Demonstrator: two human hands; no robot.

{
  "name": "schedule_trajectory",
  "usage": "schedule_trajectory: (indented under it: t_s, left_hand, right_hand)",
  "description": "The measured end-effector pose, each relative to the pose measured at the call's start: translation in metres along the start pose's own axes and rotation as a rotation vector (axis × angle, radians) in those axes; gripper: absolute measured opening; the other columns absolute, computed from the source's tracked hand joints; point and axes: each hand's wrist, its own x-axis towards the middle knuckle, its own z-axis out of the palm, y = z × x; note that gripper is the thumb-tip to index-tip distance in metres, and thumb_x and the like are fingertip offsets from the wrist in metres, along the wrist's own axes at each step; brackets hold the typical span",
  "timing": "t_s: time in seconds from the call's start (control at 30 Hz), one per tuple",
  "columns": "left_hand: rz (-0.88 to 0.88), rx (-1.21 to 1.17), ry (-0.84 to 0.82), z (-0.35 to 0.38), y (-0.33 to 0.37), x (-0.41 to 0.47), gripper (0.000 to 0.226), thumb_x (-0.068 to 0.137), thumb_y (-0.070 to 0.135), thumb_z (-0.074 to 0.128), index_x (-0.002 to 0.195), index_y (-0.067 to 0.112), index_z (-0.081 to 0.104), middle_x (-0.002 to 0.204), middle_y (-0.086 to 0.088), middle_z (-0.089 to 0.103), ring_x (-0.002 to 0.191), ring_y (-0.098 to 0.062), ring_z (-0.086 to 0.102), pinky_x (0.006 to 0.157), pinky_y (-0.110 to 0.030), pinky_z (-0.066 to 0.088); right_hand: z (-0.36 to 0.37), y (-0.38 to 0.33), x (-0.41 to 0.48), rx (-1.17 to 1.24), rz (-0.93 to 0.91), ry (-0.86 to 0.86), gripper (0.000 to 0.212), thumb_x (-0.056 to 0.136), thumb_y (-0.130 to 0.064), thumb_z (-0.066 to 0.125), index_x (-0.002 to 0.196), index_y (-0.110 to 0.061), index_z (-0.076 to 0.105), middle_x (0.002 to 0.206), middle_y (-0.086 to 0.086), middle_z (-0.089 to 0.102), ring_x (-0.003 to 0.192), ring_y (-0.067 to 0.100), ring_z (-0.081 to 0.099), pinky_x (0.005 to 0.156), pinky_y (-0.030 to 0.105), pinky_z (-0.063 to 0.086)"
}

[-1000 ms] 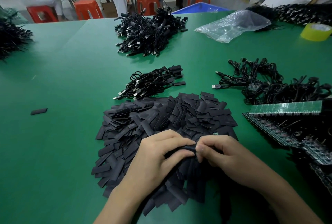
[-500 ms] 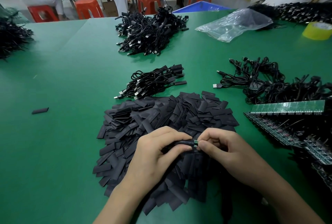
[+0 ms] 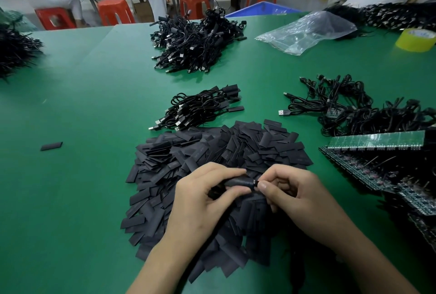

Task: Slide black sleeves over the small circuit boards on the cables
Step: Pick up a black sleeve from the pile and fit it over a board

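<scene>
Left hand point(image 3: 203, 201) pinches black sleeve point(image 3: 238, 181) above sleeve pile point(image 3: 212, 149) | right hand point(image 3: 295, 197) pinches circuit board point(image 3: 254, 182) at sleeve's mouth, above pile | risk: board corner may snag the soft sleeve, buckling it, if fed skewed

Two hands are working here, the left hand point(image 3: 200, 199) and the right hand point(image 3: 299, 197), and together they are holding one black sleeve point(image 3: 238, 181). One heap of sleeves point(image 3: 212, 152), too many for counting, is lying under them, and one single sleeve point(image 3: 51, 146) is lying apart. Five piles of cables point(image 3: 195, 41), one plastic bag point(image 3: 304, 30) and one tape roll point(image 3: 416, 40) are lying around. Four orange stools point(image 3: 115, 11) are standing behind.
</scene>
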Motion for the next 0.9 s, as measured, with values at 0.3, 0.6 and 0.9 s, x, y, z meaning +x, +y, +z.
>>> schedule_trajectory:
  t_s: [0.3, 0.6, 0.9]
  left_hand:
    - [-0.105, -0.031, 0.228, 0.006, 0.006, -0.005, 0.025, 0.077, 0.022, 0.084, 0.101, 0.018, 0.081, 0.097, 0.018, 0.076, 0.090, 0.002, 0.072, 0.081, -0.009, 0.050]
    - [-0.079, -0.065, 0.208, 0.007, 0.007, -0.005, 0.028, 0.083, 0.021, 0.080, 0.110, 0.020, 0.078, 0.102, 0.017, 0.076, 0.093, 0.001, 0.072, 0.083, -0.012, 0.053]
    - [-0.241, -0.251, 0.209, 0.008, 0.011, -0.004, 0.021, 0.087, 0.021, 0.076, 0.106, 0.027, 0.081, 0.087, 0.011, 0.079, 0.084, -0.007, 0.076, 0.079, -0.016, 0.056]
  right_hand:
    - [0.005, -0.004, 0.001, 0.159, 0.004, 0.077, 0.013, 0.089, -0.029, 0.064, 0.081, -0.020, 0.068, 0.061, 0.004, 0.062, 0.055, 0.012, 0.059, 0.059, 0.021, 0.047]
    - [0.011, -0.008, 0.000, 0.200, 0.001, 0.089, 0.017, 0.096, -0.023, 0.065, 0.079, -0.021, 0.067, 0.059, 0.007, 0.063, 0.054, 0.012, 0.057, 0.058, 0.019, 0.045]
    - [0.012, -0.009, 0.001, 0.216, 0.027, 0.089, 0.023, 0.099, -0.008, 0.065, 0.079, -0.020, 0.069, 0.068, 0.010, 0.069, 0.062, 0.018, 0.069, 0.062, 0.019, 0.050]
